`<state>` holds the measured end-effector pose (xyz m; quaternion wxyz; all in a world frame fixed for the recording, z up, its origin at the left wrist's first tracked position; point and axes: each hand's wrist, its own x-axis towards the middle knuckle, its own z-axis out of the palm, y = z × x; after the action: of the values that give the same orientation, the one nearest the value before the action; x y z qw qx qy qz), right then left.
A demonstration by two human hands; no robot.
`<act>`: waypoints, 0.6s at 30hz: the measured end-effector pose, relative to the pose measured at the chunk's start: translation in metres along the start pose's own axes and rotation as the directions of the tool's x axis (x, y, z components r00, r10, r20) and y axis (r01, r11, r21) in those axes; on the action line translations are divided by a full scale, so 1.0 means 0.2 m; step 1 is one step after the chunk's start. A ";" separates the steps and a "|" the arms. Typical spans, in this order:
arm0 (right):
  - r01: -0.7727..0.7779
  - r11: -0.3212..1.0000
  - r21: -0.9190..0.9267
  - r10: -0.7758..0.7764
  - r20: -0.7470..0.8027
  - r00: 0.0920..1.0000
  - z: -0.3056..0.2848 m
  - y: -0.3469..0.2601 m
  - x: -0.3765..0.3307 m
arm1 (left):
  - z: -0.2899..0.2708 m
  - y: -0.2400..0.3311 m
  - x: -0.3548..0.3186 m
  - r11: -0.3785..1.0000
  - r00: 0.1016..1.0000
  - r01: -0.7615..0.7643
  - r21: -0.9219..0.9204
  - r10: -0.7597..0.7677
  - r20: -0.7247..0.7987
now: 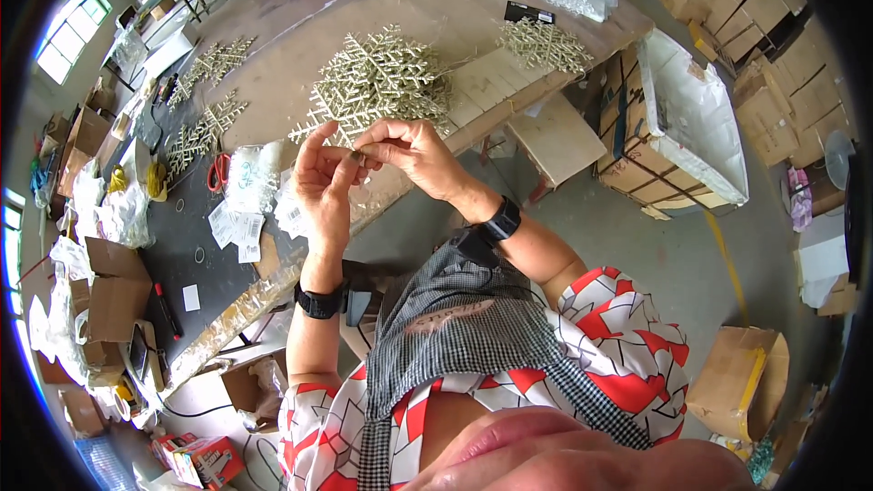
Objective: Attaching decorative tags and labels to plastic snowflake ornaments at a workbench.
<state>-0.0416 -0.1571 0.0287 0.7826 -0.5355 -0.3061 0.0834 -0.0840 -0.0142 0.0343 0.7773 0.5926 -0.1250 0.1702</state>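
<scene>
Over the table's near edge, my left hand (pixel 322 193) and my right hand (pixel 420 156) meet fingertip to fingertip. Both are closed in a pinch around something small and dark, too small to name. My left index finger sticks up beside it. Just beyond my hands lies a heap of glittery pale-gold snowflake ornaments (pixel 386 73), stacked several deep. More snowflakes (pixel 546 44) lie at the table's far right, and others (pixel 207 132) rest to the left on the dark surface. Printed paper labels (pixel 238 229) and a clear plastic bag (pixel 253 175) are left of my left hand.
Red-handled scissors (pixel 217 173) and a red marker (pixel 167 311) lie on the left. An open cardboard box (pixel 116 295) crowds the left edge. At the right stands a large white-lined bin (pixel 696 118), near a small stool (pixel 556 141). Stacked cartons (pixel 741 0) stand behind.
</scene>
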 end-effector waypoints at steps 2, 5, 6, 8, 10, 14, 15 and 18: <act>0.001 0.999 -0.033 -0.001 -0.006 1.000 -0.02 0.01 0.00 | 0.01 0.00 0.01 1.000 1.000 0.016 0.010 -0.016 -0.005; -0.012 0.999 -0.050 0.012 -0.001 1.000 -0.03 0.01 0.00 | 0.01 -0.01 0.00 1.000 1.000 0.022 0.017 -0.022 0.010; -0.032 0.998 -0.056 0.032 0.002 0.999 -0.04 0.01 0.00 | 0.02 -0.01 0.00 1.000 1.000 0.022 0.015 -0.022 0.018; -0.013 1.000 -0.019 0.014 0.009 1.000 -0.04 0.03 0.01 | 0.00 -0.04 0.01 1.000 1.000 0.020 -0.002 -0.020 0.018; -0.001 0.999 -0.033 0.001 0.000 1.000 -0.03 0.04 0.00 | -0.01 -0.05 0.01 1.000 0.999 0.021 -0.021 -0.020 0.029; -0.025 1.000 -0.001 0.025 -0.037 0.999 -0.03 0.05 0.00 | 0.00 -0.06 0.01 0.999 0.998 0.035 -0.026 -0.033 0.057; -0.031 1.000 0.007 0.031 -0.047 0.998 -0.03 0.05 0.00 | 0.01 -0.04 0.02 0.999 0.998 0.048 -0.017 -0.047 0.036; -0.023 0.999 0.031 0.026 -0.089 0.996 -0.01 0.04 0.00 | 0.00 -0.02 0.02 0.999 0.999 0.047 0.011 -0.047 0.018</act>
<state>-0.0378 -0.1555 0.0213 0.8023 -0.5308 -0.2630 0.0736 -0.0783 -0.0145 0.0327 0.7769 0.6009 -0.1174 0.1470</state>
